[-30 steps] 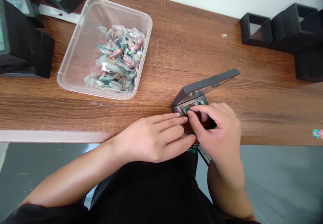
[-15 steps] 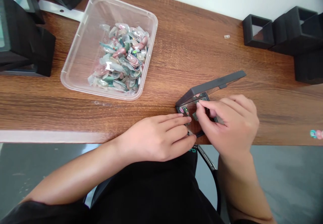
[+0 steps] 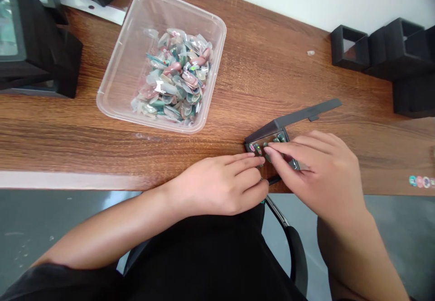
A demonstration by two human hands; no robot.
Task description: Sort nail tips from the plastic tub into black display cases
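Note:
A small black box (image 3: pixel 261 134) sits near the table's front edge with its lid (image 3: pixel 307 112) raised. Green, decorated press-on nails (image 3: pixel 257 149) lie inside it, some covered by fingers. My left hand (image 3: pixel 224 183) rests over the box's near left side, its fingers laid across the rim and the thumb hidden. Above the inside of the box, the thumb and forefinger of my right hand (image 3: pixel 319 165) are pinched together at a greenish press-on nail (image 3: pixel 265 145), mostly covered by the fingertips.
A clear plastic tub (image 3: pixel 117 81) of loose press-on nails (image 3: pixel 180 74) stands left of the box. Black display boxes are stacked at far left (image 3: pixel 41 52) and right (image 3: pixel 350 47). A small clear piece (image 3: pixel 310 53) lies toward the back, and colourful stickers (image 3: pixel 419 182) at the right edge.
The view has shifted a little. My right thumb and forefinger have moved slightly down and left inside the box, uncovering more nails near its right side. My left hand stays on the box.

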